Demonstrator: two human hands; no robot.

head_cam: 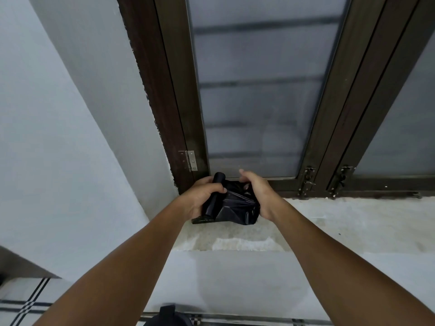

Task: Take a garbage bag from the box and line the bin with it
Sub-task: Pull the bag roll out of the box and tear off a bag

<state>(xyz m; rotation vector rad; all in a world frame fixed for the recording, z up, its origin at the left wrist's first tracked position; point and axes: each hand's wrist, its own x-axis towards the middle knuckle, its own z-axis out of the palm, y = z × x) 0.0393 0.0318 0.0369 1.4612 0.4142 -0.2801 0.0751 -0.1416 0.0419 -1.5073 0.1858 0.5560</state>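
Bag (237, 205) stretches between my hands over the sill (329, 222): left hand (202, 196) clenches the roll (215, 194), right hand (259, 194) grips bunched plastic.

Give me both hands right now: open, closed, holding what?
Left hand: closed around the roll of black garbage bags.
Right hand: closed, gripping the loose black bag pulled from the roll, over the window ledge.

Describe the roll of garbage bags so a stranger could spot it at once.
Find the dark-framed window and drop to its concrete sill. At the window's lower left corner, the left hand grips a black roll of garbage bags. It is a tight cylinder; the bag beside it is loose and crumpled.
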